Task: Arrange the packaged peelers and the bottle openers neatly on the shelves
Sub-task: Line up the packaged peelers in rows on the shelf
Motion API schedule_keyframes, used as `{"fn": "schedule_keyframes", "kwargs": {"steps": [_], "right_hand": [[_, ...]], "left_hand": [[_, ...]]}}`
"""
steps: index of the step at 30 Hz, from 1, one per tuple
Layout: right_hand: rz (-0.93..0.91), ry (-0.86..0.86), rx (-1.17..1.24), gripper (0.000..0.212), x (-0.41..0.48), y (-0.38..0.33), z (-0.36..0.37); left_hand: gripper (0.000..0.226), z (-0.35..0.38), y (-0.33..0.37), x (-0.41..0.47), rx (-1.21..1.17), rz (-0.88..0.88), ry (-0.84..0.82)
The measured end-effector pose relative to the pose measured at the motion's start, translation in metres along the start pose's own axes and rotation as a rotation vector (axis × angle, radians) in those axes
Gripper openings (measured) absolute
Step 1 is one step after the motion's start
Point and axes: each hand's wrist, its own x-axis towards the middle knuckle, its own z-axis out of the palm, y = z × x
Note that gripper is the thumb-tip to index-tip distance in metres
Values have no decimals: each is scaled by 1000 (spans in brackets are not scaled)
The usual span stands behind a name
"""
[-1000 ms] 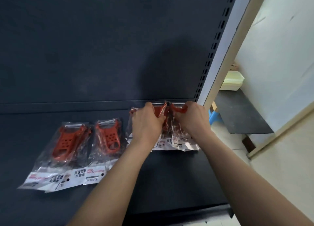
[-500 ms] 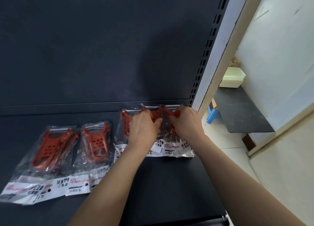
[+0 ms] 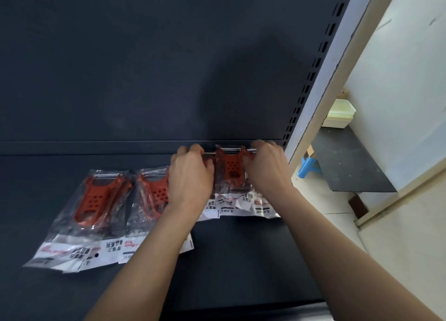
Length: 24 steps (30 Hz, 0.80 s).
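Red peelers in clear plastic bags lie on a dark shelf (image 3: 241, 260). One stack of packaged peelers (image 3: 230, 173) sits at the back right against the rear panel. My left hand (image 3: 190, 175) grips its left side and my right hand (image 3: 265, 168) grips its right side, fingers curled over the far edge. A second packaged peeler (image 3: 154, 195) lies just left, partly under my left wrist. A third stack (image 3: 94, 204) lies further left. No bottle openers are in view.
The shelf's dark back panel (image 3: 144, 67) rises behind the packets. A slotted upright (image 3: 311, 79) bounds the shelf on the right. Beyond it are a black table (image 3: 350, 166), a stack of pale trays (image 3: 340, 115) and a blue stool (image 3: 307, 167).
Both hands have spread apart to the two sides of the right stack, and one red peeler now shows between them. The view has shifted a little.
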Motion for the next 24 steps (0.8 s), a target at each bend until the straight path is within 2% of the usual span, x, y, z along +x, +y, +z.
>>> {"fn": "schedule_keyframes", "kwargs": {"steps": [3, 8, 12, 15, 17, 19, 22, 24], "right_hand": [[-135, -76, 37, 22, -10, -35, 9], [-265, -227, 95, 27, -31, -92, 35], [-277, -349, 65, 39, -45, -118, 59], [-247, -355, 2, 46, -50, -127, 71], [-222, -356, -10, 47, -52, -131, 75], [-185, -353, 4, 40, -54, -133, 78], [-166, -308, -1, 18, -57, -136, 80], [-164, -262, 14, 16, -60, -138, 80]], "left_hand": [[22, -19, -21, -5, 35, -26, 50], [27, -53, -66, -14, 140, -98, 117], [29, -75, -100, -26, 272, -241, 102], [43, -83, -121, -34, 375, -309, 47], [44, -85, -130, -36, 355, -316, 30], [41, -84, -140, -37, 311, -305, 36], [32, -84, -150, -34, 205, -269, 53], [25, -86, -151, -34, 142, -263, 69]]}}
